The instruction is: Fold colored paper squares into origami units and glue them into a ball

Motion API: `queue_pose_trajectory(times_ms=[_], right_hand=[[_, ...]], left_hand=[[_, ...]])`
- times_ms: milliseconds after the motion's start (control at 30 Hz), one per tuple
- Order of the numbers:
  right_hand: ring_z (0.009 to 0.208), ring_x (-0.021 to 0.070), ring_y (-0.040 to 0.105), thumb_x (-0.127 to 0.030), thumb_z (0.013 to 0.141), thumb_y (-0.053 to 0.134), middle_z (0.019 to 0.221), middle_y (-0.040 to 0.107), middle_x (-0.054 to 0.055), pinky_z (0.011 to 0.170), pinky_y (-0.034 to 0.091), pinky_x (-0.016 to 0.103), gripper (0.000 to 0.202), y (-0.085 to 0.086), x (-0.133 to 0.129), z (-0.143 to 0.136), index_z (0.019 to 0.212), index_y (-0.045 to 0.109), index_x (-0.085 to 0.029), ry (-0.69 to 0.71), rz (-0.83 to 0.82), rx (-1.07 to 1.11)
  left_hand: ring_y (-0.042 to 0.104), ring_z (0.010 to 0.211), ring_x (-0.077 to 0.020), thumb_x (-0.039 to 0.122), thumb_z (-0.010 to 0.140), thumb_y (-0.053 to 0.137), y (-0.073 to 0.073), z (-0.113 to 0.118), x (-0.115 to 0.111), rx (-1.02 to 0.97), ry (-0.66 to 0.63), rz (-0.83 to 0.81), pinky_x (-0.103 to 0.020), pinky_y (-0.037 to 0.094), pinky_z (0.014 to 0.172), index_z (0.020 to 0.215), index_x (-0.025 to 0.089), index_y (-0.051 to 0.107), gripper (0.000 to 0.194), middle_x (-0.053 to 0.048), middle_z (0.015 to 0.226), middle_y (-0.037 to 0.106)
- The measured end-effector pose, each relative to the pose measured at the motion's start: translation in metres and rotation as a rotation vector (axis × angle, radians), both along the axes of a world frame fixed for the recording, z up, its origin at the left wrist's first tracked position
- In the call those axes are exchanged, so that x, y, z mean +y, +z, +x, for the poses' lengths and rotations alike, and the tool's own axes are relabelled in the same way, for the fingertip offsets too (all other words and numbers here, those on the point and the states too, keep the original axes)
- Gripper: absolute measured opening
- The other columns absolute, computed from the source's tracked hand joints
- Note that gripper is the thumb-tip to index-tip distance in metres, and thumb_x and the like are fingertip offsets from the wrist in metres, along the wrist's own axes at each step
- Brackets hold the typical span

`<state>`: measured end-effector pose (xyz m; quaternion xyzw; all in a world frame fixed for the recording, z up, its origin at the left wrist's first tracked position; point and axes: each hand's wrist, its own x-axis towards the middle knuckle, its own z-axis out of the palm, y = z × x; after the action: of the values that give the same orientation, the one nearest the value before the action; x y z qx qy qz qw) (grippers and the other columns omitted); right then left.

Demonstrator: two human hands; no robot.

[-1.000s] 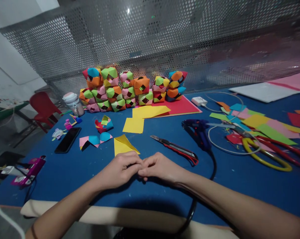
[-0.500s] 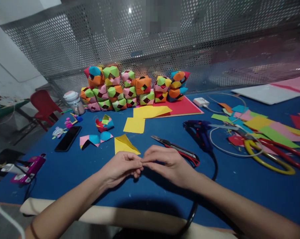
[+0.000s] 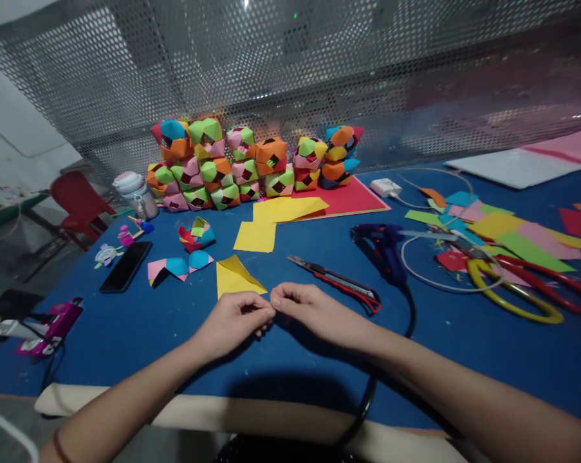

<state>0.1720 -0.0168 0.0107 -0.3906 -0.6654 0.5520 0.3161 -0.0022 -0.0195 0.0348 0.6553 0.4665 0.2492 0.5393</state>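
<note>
My left hand [image 3: 239,321] and my right hand [image 3: 307,312] meet over the front middle of the blue table, fingertips pinched and touching. Whatever is between the fingers, if anything, is hidden or too small to make out. Just behind my left hand lies a creased piece of yellow paper [image 3: 235,276]. Farther back is a flat yellow square [image 3: 255,236]. A red-and-black utility knife [image 3: 341,281] rests beyond my right hand. To the left lie a folded pink and blue paper strip [image 3: 177,267] and a partly built paper piece [image 3: 196,235].
Folded paper balls [image 3: 216,173] are stacked at the back. A blue glue gun [image 3: 389,254] with its black cord stands right of the knife. Scissors [image 3: 516,308], paper scraps [image 3: 526,238] and a charger [image 3: 385,188] lie to the right. A phone [image 3: 126,267] and power strip [image 3: 53,328] are left.
My right hand's fingers have curled in more, with the tips now pressed against my left fingertips. The view has shifted slightly, moving the table's things a little left and up.
</note>
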Motion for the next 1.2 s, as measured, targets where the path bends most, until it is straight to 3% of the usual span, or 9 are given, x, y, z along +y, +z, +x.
queue_pose_trajectory(times_ms=[100, 300, 433, 533, 633, 733, 833, 1067, 1200], right_hand=[[0.061, 0.0110, 0.046, -0.036, 0.089, 0.045, 0.065, 0.050, -0.001, 0.058, 0.034, 0.024, 0.025, 0.002, 0.001, 0.004, 0.073, 0.053, -0.018, -0.016, 0.027, 0.075], [0.073, 0.0145, 0.057, -0.025, 0.088, 0.049, 0.081, 0.063, 0.005, 0.068, 0.043, 0.028, 0.018, 0.008, -0.005, 0.007, 0.086, 0.065, -0.019, -0.055, 0.529, -0.064], [0.073, 0.0162, 0.055, -0.022, 0.089, 0.044, 0.080, 0.062, 0.009, 0.065, 0.043, 0.030, 0.022, 0.006, -0.009, 0.006, 0.092, 0.065, -0.016, -0.010, 0.736, -0.132], [0.070, 0.0166, 0.050, -0.019, 0.087, 0.042, 0.073, 0.060, 0.009, 0.065, 0.040, 0.031, 0.022, 0.005, -0.010, 0.005, 0.083, 0.064, -0.015, 0.048, 0.806, -0.195], [0.064, 0.0139, 0.045, -0.015, 0.081, 0.045, 0.067, 0.054, 0.004, 0.060, 0.036, 0.028, 0.017, 0.004, -0.011, 0.003, 0.071, 0.059, -0.016, 0.093, 0.729, -0.182], [0.057, 0.0099, 0.040, -0.014, 0.073, 0.047, 0.063, 0.049, -0.001, 0.052, 0.032, 0.023, 0.009, 0.005, -0.010, 0.001, 0.066, 0.051, -0.017, 0.105, 0.381, -0.095], [0.055, 0.0096, 0.037, -0.018, 0.076, 0.037, 0.059, 0.042, -0.003, 0.050, 0.030, 0.022, 0.014, 0.008, -0.006, 0.005, 0.062, 0.041, -0.019, 0.010, 0.105, 0.014], [0.052, 0.0104, 0.035, -0.029, 0.085, 0.034, 0.056, 0.036, -0.003, 0.050, 0.028, 0.024, 0.030, 0.022, 0.003, 0.027, 0.057, 0.033, -0.021, -0.165, 0.209, 0.003], [0.050, 0.0083, 0.030, -0.032, 0.089, 0.036, 0.055, 0.033, -0.005, 0.049, 0.026, 0.023, 0.035, 0.028, -0.007, 0.013, 0.056, 0.032, -0.020, -0.058, 0.311, -0.117]], left_hand=[[0.051, 0.054, -0.0078, 0.032, 0.077, 0.061, -0.002, 0.000, 0.002, -0.065, 0.029, -0.074, -0.022, 0.044, 0.054, 0.072, 0.010, 0.060, 0.022, -0.001, 0.064, 0.058], [0.051, 0.052, -0.0067, 0.034, 0.076, 0.063, 0.000, -0.001, 0.001, -0.118, 0.062, -0.092, -0.020, 0.043, 0.052, 0.070, 0.011, 0.058, 0.025, 0.000, 0.063, 0.057], [0.050, 0.049, -0.0060, 0.026, 0.073, 0.062, 0.001, -0.001, -0.002, -0.066, 0.071, -0.070, -0.020, 0.042, 0.049, 0.067, 0.011, 0.058, 0.016, 0.001, 0.059, 0.056], [0.049, 0.046, -0.0061, 0.021, 0.070, 0.059, -0.002, 0.000, -0.003, -0.038, 0.044, -0.140, -0.020, 0.042, 0.048, 0.063, 0.012, 0.057, 0.012, 0.002, 0.055, 0.056], [0.051, 0.045, -0.0066, 0.019, 0.069, 0.059, -0.004, 0.000, -0.003, 0.001, -0.038, -0.224, -0.020, 0.042, 0.047, 0.062, 0.013, 0.056, 0.010, 0.003, 0.054, 0.057], [0.052, 0.048, -0.0075, 0.021, 0.069, 0.061, -0.003, 0.002, -0.003, -0.007, -0.135, -0.278, -0.021, 0.043, 0.049, 0.063, 0.013, 0.056, 0.011, 0.002, 0.055, 0.057], [0.052, 0.051, -0.0079, 0.029, 0.073, 0.062, 0.000, 0.003, -0.002, -0.101, -0.173, -0.271, -0.022, 0.042, 0.052, 0.069, 0.013, 0.057, 0.017, 0.001, 0.059, 0.057], [0.035, 0.046, -0.0075, 0.033, 0.089, 0.037, 0.001, -0.002, -0.006, -0.117, -0.162, -0.041, -0.022, 0.030, 0.049, 0.060, 0.017, 0.040, 0.033, 0.004, 0.050, 0.041], [0.034, 0.050, -0.0081, 0.040, 0.091, 0.034, 0.016, -0.019, -0.007, 0.112, -0.241, 0.132, -0.022, 0.028, 0.050, 0.059, 0.018, 0.038, 0.040, 0.004, 0.054, 0.038]])
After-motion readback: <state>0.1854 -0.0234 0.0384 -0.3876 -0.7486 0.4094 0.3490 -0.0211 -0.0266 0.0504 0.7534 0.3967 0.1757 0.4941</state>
